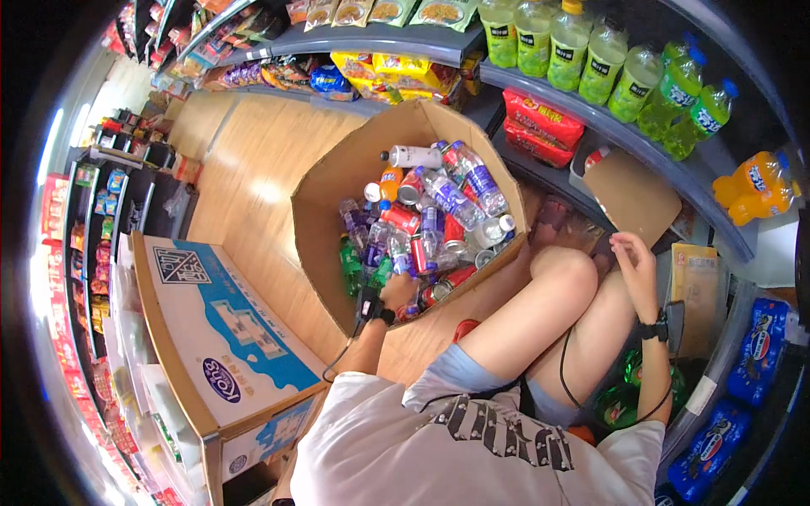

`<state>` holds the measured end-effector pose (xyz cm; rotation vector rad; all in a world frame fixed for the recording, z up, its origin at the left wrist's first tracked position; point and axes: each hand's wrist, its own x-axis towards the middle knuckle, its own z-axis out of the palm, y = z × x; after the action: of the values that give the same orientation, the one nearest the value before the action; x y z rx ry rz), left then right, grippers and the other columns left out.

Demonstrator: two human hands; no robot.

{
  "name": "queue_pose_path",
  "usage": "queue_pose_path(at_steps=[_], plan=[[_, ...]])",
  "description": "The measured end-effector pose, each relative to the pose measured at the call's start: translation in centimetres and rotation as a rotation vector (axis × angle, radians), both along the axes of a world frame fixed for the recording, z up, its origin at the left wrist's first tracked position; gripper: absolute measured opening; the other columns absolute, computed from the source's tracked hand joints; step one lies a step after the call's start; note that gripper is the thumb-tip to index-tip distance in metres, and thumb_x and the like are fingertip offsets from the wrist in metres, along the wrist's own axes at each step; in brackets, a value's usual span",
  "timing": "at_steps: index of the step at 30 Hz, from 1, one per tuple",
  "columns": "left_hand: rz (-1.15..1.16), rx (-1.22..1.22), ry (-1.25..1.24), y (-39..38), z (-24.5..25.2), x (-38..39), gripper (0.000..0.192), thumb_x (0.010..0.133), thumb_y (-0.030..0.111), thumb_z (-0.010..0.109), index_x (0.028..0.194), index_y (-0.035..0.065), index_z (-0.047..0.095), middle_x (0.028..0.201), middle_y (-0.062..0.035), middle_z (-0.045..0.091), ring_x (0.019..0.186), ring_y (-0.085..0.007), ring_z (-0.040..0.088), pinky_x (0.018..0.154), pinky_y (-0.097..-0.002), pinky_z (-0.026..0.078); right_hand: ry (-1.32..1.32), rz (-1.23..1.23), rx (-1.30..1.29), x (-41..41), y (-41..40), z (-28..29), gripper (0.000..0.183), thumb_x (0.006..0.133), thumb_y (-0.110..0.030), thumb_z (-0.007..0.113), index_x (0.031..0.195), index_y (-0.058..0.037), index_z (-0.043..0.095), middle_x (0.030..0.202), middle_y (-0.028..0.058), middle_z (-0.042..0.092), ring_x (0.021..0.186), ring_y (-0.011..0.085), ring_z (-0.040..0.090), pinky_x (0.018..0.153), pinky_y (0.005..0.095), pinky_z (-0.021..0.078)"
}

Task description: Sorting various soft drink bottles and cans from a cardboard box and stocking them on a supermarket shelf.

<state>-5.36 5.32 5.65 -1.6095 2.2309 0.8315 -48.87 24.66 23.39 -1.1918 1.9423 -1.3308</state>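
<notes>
My left hand [398,292] reaches into the near side of a large open cardboard box [332,183]. Its fingers are partly hidden among bottles, so I cannot tell whether they grip one. Clear plastic bottles with purple labels [450,196], red drink cans [454,231], green bottles [349,262], an orange soda bottle [391,183] and a white bottle [414,156] lie jumbled inside. My right hand [635,269] is raised beside my knee, fingers loosely bent, with nothing visible in it. Close to its fingertips is a tilted brown cardboard piece [636,196].
Shelves with green drink bottles [569,50], red noodle packs [544,126] and orange soda bottles [756,186] curve around the front and right. A printed carton [234,329] stands at left. Blue multipacks [709,443] sit at lower right. Wooden flooring [266,152] shows beyond the box.
</notes>
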Motion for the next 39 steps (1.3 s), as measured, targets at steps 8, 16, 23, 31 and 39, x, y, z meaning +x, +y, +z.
queue_pose_path(at_steps=[8,16,23,31,39], plan=[[-0.001,-0.117,-0.477,-3.8,-6.1,12.8,0.048,0.075,0.043,0.055,0.101,0.0019,0.053,0.105,-0.0256,0.053,0.094,-0.0377,0.055,0.079,-0.0431,0.046,0.209,-0.029,0.009,4.0,3.3,-0.1,0.016,0.08,-0.001,0.052,0.096,0.0011,0.053,0.095,0.0135,0.055,0.089,0.0252,0.055,0.08,0.031,0.0419],[-0.023,0.091,-0.582,-3.4,3.1,3.1,0.051,0.069,0.036,0.064,0.107,0.0035,0.053,0.108,-0.0182,0.052,0.097,-0.036,0.053,0.078,-0.044,0.047,0.431,-0.112,0.056,3.5,4.8,-1.4,0.018,0.079,-0.003,0.051,0.097,0.0013,0.053,0.1,0.0154,0.054,0.095,0.0299,0.052,0.085,0.0346,0.0393],[0.371,-0.189,-0.578,-3.8,-8.2,6.9,0.04,0.074,0.03,0.06,0.106,0.0059,0.056,0.104,-0.0121,0.05,0.096,-0.0328,0.051,0.073,-0.0442,0.048,0.474,-0.085,0.091,4.1,4.3,-1.1,0.017,0.08,-0.004,0.051,0.095,0.0013,0.054,0.098,0.0151,0.055,0.093,0.0302,0.052,0.084,0.0345,0.0397],[0.018,-0.345,-0.661,-3.2,-8.9,7.3,0.027,0.081,0.024,0.05,0.101,0.008,0.057,0.096,-0.0086,0.048,0.087,-0.0287,0.052,0.064,-0.0397,0.048,0.494,-0.124,0.105,3.8,4.2,-1.6,0.014,0.08,-0.005,0.052,0.092,0.0016,0.056,0.096,0.0146,0.056,0.091,0.0302,0.053,0.083,0.0347,0.0399],[-0.072,-0.469,-0.677,-4.0,-10.7,8.2,0.018,0.082,0.024,0.047,0.086,0.0079,0.054,0.079,-0.0087,0.052,0.064,-0.0267,0.058,0.04,-0.0376,0.047,0.555,-0.116,0.166,4.2,3.3,-1.9,0.013,0.08,-0.004,0.052,0.091,0.0017,0.056,0.097,0.0147,0.056,0.091,0.0301,0.053,0.082,0.0343,0.04]])
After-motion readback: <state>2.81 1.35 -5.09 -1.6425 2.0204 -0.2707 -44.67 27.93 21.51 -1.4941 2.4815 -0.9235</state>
